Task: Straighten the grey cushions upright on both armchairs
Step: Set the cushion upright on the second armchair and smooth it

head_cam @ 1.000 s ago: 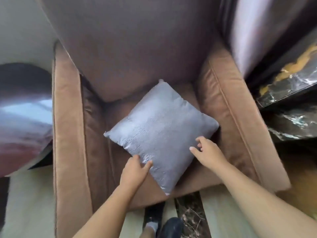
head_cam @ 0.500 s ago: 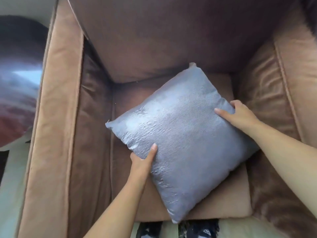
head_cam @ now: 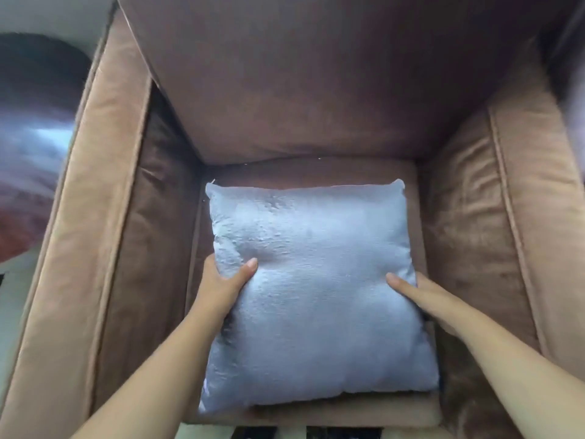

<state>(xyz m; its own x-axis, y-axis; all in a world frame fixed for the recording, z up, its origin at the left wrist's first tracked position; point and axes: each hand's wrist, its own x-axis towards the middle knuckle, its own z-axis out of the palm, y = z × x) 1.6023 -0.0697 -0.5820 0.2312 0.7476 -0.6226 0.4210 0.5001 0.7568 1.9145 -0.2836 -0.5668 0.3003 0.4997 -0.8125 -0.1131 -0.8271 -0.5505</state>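
Grey cushion (head_cam: 316, 296) squared over brown armchair (head_cam: 107, 217) seat, short of backrest. Left hand (head_cam: 221, 280) grasps left edge, right hand (head_cam: 424, 299) grasps right edge, thumbs on top.

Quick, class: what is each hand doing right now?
Left hand: closed on the grey cushion, left edge.
Right hand: closed on the cushion's right edge.
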